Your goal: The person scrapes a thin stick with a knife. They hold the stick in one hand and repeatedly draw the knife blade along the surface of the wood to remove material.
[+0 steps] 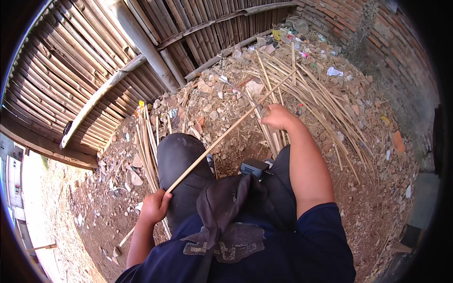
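Note:
My left hand [155, 207] is closed round the lower end of a long, thin bamboo strip [207, 152]. The strip slants up over my left knee, past my right hand, toward the pile at the back right. My right hand [279, 117] grips what looks like a knife [259, 109], its narrow blade pointing up and left and crossing the strip. The fingers partly hide the handle, and the blade blends into the rubble behind it. Below the right hand, several flat bamboo pieces [272, 141] lean down toward my right knee.
Many split bamboo strips [325, 106] lie heaped at the right. More strips [147, 146] lie beside my left knee. A small grey box [254, 167] sits between my legs. Rubble and litter cover the ground. A bamboo wall [94, 61] and a brick wall [396, 56] enclose the space.

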